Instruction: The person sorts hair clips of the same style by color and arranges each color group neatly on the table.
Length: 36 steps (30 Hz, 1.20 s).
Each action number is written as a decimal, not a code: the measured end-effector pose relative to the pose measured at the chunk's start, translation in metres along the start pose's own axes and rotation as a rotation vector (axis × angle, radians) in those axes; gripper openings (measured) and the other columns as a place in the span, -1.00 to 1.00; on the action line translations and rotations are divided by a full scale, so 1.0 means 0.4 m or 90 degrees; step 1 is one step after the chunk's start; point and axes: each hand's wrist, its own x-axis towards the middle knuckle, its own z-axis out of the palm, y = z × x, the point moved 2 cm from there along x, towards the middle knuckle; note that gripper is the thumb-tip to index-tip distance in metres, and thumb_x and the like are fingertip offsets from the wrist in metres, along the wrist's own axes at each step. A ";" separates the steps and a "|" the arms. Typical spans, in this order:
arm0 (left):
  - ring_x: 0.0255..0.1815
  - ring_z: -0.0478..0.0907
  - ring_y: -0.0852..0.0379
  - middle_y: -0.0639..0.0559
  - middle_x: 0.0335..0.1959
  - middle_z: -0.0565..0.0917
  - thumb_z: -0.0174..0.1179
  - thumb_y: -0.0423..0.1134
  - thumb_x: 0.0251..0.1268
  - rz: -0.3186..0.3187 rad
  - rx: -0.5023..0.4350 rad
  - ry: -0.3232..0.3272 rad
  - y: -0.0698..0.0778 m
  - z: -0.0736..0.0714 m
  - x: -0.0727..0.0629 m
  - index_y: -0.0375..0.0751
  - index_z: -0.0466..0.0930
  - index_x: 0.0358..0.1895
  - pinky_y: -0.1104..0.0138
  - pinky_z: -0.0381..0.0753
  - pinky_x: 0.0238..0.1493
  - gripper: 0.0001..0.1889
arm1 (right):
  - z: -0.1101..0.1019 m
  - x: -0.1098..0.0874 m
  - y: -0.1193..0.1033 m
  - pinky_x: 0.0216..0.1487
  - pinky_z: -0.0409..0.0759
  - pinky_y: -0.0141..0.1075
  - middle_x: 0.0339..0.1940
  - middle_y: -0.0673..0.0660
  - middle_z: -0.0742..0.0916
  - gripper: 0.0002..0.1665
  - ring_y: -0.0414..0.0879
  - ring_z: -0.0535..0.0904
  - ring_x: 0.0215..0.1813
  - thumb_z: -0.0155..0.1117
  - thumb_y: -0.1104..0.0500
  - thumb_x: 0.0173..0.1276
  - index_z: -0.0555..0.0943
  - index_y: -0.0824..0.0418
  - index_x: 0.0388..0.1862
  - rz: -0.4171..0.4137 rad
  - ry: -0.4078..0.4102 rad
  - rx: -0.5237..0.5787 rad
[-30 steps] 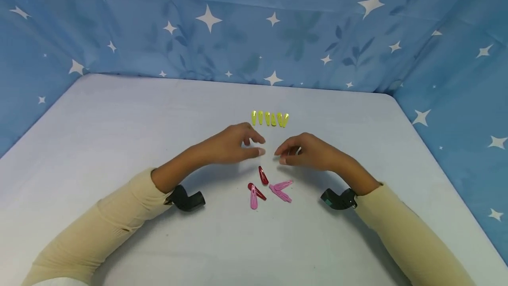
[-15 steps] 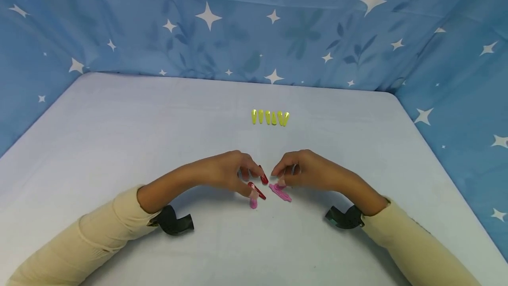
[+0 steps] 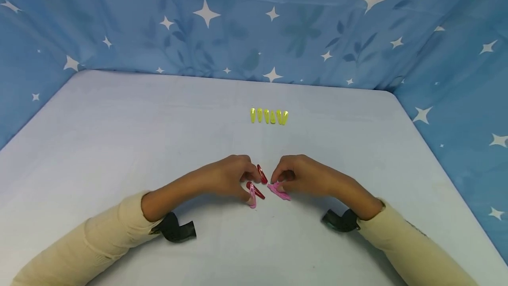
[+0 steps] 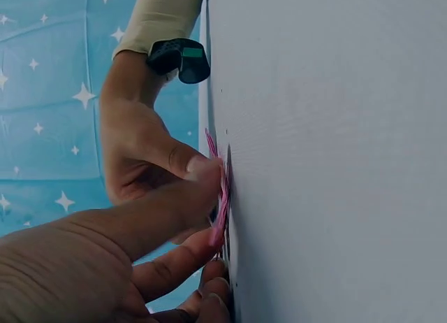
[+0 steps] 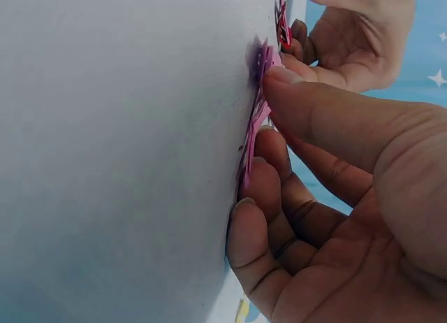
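Observation:
In the head view, my left hand (image 3: pixel 232 178) bends over a pink hair clip (image 3: pixel 253 204). Its thumb lies on the clip's near end, and the forefinger curls in at the far end. A red hair clip (image 3: pixel 258 191) crosses under or beside that pink one. Another red hair clip (image 3: pixel 262 174) lies just past the left forefinger. My right hand (image 3: pixel 305 174) curls its thumb and fingers round pink hair clips (image 3: pixel 281 194); its thumb hides part of them. The right wrist view shows pink hair clips (image 5: pixel 255 120) between that thumb and the fingertips, low at the tabletop.
Several yellow hair clips (image 3: pixel 267 116) stand in a row farther back on the white table (image 3: pixel 158 114). A blue curtain (image 3: pixel 238 21) with white stars hangs behind the table's far edge. Each wrist wears a black camera.
Both hands have come down toward the person from near the yellow row to the red and pink clips. Over the last half second their fingers have closed in on pink clips.

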 end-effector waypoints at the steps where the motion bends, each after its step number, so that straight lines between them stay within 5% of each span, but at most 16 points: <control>1: -0.21 0.44 0.19 0.12 -0.28 0.53 0.53 -0.16 -0.02 0.001 0.005 0.005 0.001 0.001 0.000 -0.05 0.73 -0.13 0.38 0.48 -0.21 -0.67 | 0.001 0.001 0.000 -0.17 0.58 -0.41 -0.28 -0.08 0.65 -0.84 -0.18 0.53 -0.21 0.41 0.26 0.27 0.71 0.03 -0.21 -0.002 -0.001 0.000; 16: -0.36 0.51 0.23 0.16 -0.39 0.62 0.35 -0.31 0.20 0.036 -0.056 0.019 -0.026 -0.012 0.002 -0.03 0.72 -0.36 0.38 0.53 -0.28 -0.94 | -0.003 0.003 0.003 -0.29 0.55 -0.41 -0.41 -0.07 0.61 -0.91 -0.17 0.51 -0.33 0.39 0.30 0.28 0.66 0.12 -0.33 -0.015 -0.013 0.018; 21: -0.37 0.62 0.19 0.14 -0.43 0.74 0.31 -0.31 0.24 0.011 -0.137 0.040 -0.031 -0.041 -0.001 -0.06 0.75 -0.31 0.31 0.59 -0.27 -0.94 | -0.017 -0.004 0.003 -0.24 0.58 -0.39 -0.42 -0.11 0.65 -0.87 -0.17 0.54 -0.30 0.40 0.28 0.27 0.66 0.04 -0.34 -0.002 0.001 0.014; 28: -0.27 0.67 0.14 0.04 -0.30 0.79 0.29 -0.31 0.27 0.003 -0.198 0.120 -0.027 -0.081 -0.016 -0.22 0.74 -0.03 0.28 0.59 -0.21 -0.77 | -0.041 -0.009 0.016 -0.20 0.60 -0.36 -0.40 -0.08 0.68 -0.87 -0.14 0.55 -0.26 0.38 0.31 0.28 0.69 0.06 -0.32 0.027 0.055 0.009; 36: -0.36 0.75 0.07 -0.13 -0.26 0.77 0.21 -0.42 0.32 0.019 -0.288 0.131 -0.046 -0.074 0.007 -0.34 0.67 0.09 0.24 0.73 -0.20 -0.70 | -0.041 -0.005 0.024 -0.20 0.63 -0.37 -0.38 -0.04 0.71 -0.86 -0.14 0.59 -0.29 0.38 0.35 0.26 0.69 0.11 -0.30 0.029 0.081 0.048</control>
